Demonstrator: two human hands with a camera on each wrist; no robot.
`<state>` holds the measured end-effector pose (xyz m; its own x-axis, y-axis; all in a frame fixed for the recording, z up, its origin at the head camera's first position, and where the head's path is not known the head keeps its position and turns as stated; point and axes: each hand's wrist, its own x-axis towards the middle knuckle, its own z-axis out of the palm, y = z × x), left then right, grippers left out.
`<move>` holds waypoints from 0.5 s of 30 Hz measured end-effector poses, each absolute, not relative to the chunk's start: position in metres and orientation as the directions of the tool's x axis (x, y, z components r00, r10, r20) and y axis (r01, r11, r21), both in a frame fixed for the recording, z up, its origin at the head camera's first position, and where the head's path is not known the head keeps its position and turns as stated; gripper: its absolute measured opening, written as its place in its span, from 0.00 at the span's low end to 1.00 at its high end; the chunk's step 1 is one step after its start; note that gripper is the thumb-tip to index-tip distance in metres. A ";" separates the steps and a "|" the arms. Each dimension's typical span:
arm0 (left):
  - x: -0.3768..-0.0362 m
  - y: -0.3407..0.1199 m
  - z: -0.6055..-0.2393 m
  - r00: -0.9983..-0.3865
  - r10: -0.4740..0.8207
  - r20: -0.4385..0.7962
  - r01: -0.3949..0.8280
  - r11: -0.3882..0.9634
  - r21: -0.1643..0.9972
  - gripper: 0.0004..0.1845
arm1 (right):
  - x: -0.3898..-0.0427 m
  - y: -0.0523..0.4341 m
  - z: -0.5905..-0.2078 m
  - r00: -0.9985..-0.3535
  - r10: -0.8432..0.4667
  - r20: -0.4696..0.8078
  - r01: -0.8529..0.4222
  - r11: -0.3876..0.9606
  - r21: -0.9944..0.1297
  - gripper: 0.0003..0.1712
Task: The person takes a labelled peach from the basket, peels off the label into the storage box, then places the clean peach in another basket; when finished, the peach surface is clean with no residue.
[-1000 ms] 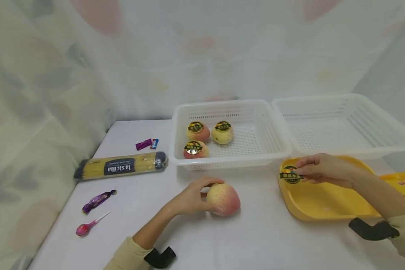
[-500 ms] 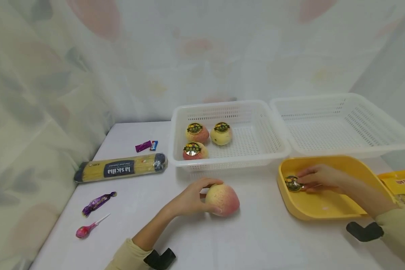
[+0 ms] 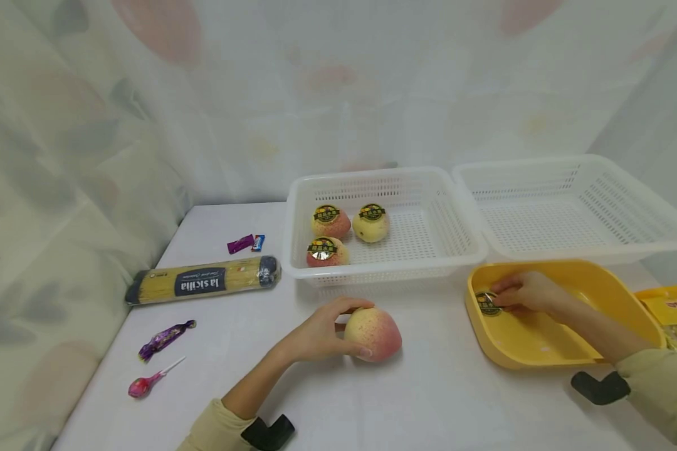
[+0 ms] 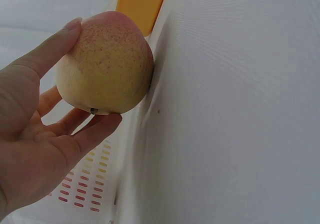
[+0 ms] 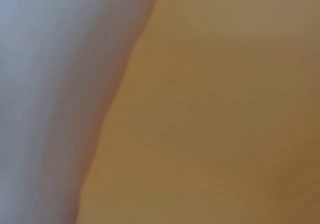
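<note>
On the white table, my left hand (image 3: pixel 325 329) grips a pink and yellow peach (image 3: pixel 375 334) by its left side. In the left wrist view, the thumb lies over one side of the peach (image 4: pixel 107 64) and the fingers curl at its stem end. My right hand (image 3: pixel 533 295) is down inside a yellow tray (image 3: pixel 496 355), its curled fingers pinching the edge of a round black and gold sticker (image 3: pixel 487 304) near the tray's left wall. The fingertips are partly hidden. In the right wrist view only a blurred yellow surface (image 5: pixel 215 109) and a pale edge show.
Behind stand two white baskets. The left basket (image 3: pixel 383 274) holds several stickered peaches (image 3: pixel 330 222); the right basket (image 3: pixel 575 250) stands beside it. Spaghetti (image 3: pixel 203 280), a purple candy (image 3: pixel 165 339), a lollipop (image 3: pixel 142 386) and small wrapped sweets (image 3: pixel 241 243) lie left. A yellow bag (image 3: pixel 674 307) lies far right.
My right hand has carried the sticker from above the yellow tray's left rim down inside it, then shifted slightly left. My left hand and its peach have stayed put.
</note>
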<state>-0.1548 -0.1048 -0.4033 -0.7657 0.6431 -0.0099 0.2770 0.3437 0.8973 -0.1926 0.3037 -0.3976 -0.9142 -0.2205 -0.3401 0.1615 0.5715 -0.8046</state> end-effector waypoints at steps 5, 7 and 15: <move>-0.154 -0.104 -0.402 -0.764 0.645 -0.013 0.280 0.349 0.894 0.37 | -0.190 0.302 -0.397 -0.943 -0.165 -0.290 0.113 0.660 -0.743 0.24; -0.154 -0.104 -0.401 -0.764 0.646 -0.012 0.280 0.348 0.894 0.38 | -0.189 0.303 -0.397 -0.954 -0.154 -0.258 0.083 0.690 -0.719 0.25; -0.155 -0.105 -0.402 -0.764 0.644 -0.017 0.278 0.354 0.893 0.37 | -0.182 0.310 -0.373 -0.899 -0.284 -0.334 0.151 0.516 -0.843 0.32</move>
<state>-0.1547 -0.1055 -0.4017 -0.7645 0.6444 -0.0173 0.2779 0.3537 0.8931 -0.1819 0.3096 -0.3729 -0.8987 -0.2839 -0.3343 0.1506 0.5161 -0.8432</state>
